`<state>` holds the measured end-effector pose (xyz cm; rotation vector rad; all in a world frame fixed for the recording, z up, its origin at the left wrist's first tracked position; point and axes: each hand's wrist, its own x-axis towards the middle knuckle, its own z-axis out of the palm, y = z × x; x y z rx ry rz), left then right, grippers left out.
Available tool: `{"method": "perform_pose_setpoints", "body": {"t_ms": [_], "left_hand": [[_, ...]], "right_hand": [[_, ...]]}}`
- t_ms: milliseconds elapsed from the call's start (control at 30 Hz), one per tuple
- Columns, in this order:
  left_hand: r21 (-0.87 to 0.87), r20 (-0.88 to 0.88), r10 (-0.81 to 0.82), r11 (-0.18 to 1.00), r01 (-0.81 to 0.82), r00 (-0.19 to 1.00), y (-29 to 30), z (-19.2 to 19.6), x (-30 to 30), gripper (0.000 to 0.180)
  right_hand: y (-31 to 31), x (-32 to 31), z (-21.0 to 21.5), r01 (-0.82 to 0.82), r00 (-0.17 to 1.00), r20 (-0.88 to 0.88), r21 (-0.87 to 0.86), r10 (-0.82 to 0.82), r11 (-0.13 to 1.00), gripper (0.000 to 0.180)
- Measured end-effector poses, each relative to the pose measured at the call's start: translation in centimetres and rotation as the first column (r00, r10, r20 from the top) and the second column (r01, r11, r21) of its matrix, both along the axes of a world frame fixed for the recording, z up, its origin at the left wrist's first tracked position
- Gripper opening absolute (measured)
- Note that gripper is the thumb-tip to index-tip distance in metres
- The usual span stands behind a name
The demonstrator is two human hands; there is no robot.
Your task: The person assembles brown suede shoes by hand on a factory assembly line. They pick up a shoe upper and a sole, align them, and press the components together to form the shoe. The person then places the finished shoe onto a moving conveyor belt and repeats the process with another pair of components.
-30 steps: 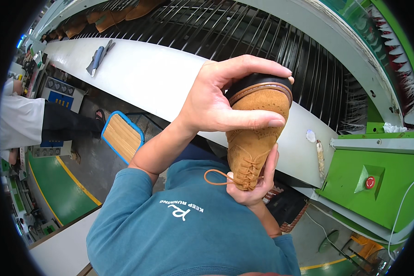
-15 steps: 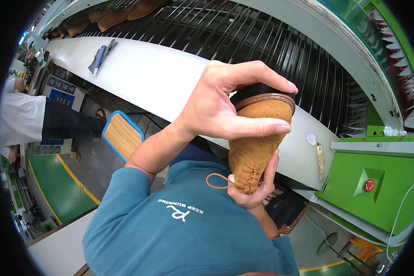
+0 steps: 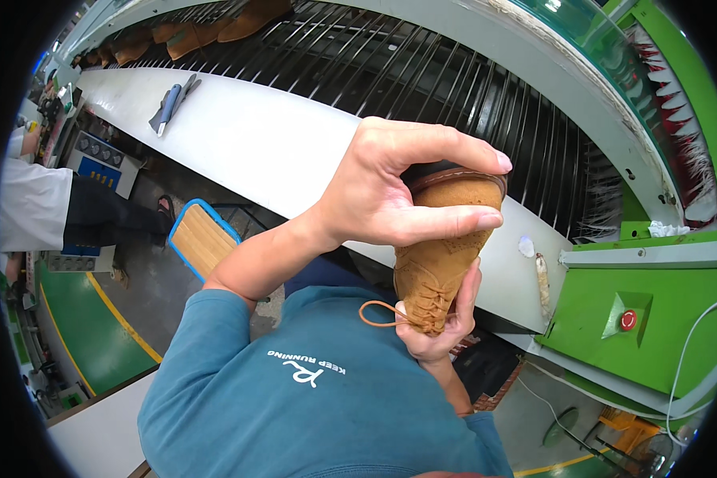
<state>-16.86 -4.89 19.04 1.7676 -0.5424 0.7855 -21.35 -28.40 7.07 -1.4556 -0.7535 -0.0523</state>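
I hold a tan suede lace-up shoe (image 3: pixel 436 267) with a dark sole up in front of me, toe end upward. My left hand (image 3: pixel 390 187) grips its upper end, thumb and fingers wrapped across the toe and sole edge. My right hand (image 3: pixel 444 331) supports it from below at the laced part, fingers along its side. An orange lace loop (image 3: pixel 374 315) hangs out to the left over my teal sleeve. The far side of the shoe is hidden behind my left hand.
Behind the shoe runs a white ledge (image 3: pixel 263 139) bearing a blue tool (image 3: pixel 167 107), then a black-rod conveyor (image 3: pixel 422 72) carrying more tan shoes (image 3: pixel 179 36). A green machine with a red button (image 3: pixel 628 320) stands right. A blue-framed wooden stool (image 3: pixel 201 239) and a person in a white top (image 3: pixel 32 207) are at left.
The shoe has tipped so its dark sole faces away from me more, and my left fingers have spread further over its top end. My right hand stays under the laces.
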Motion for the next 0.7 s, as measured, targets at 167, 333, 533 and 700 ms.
{"method": "perform_pose_setpoints", "body": {"t_ms": [167,333,533,700], "left_hand": [[-0.055,-0.078,-0.024,0.998,0.020,0.997,-0.9,1.0,-0.2,0.075],[-0.128,-0.143,-0.084,0.990,0.065,0.986,-0.5,0.0,-0.3,0.075],[-0.280,-0.251,-0.172,0.955,0.099,0.953,0.0,-2.2,-0.9,0.066],[-0.329,-0.280,-0.210,0.938,0.112,0.937,0.4,-2.8,-0.8,0.062]], "right_hand": [[-1.1,1.1,-1.0,0.020,1.000,-0.022,0.022,-0.019,1.000,0.127],[-0.9,1.6,0.7,0.093,0.988,-0.137,0.119,-0.076,0.989,0.124],[-0.9,2.2,2.2,0.063,0.952,-0.306,0.273,0.025,0.960,0.129],[-1.4,2.7,2.1,0.062,0.929,-0.367,0.269,0.043,0.961,0.125]]}}
